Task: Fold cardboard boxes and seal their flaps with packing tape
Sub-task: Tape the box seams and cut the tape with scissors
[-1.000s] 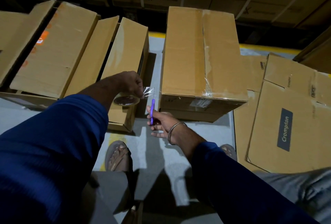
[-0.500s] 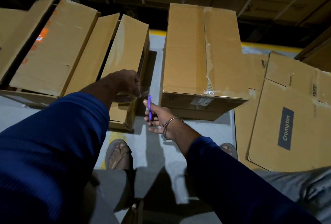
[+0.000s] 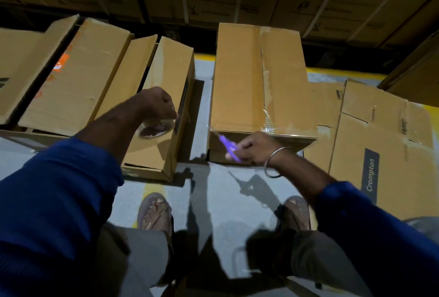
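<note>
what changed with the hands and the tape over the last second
The right hand, gripping the purple cutter, moved right from beside the tape roll to the near corner of the taped box. The short tape tail seen between the hands no longer shows. The left hand kept holding the roll over the narrow box. The boxes stayed put.

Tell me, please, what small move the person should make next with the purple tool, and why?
Probably press the tape end flat on the sealed box. The right hand grips the purple tool at that box's near left corner, where clear tape shows, while the left hand holds the tape roll apart over another box.
</note>
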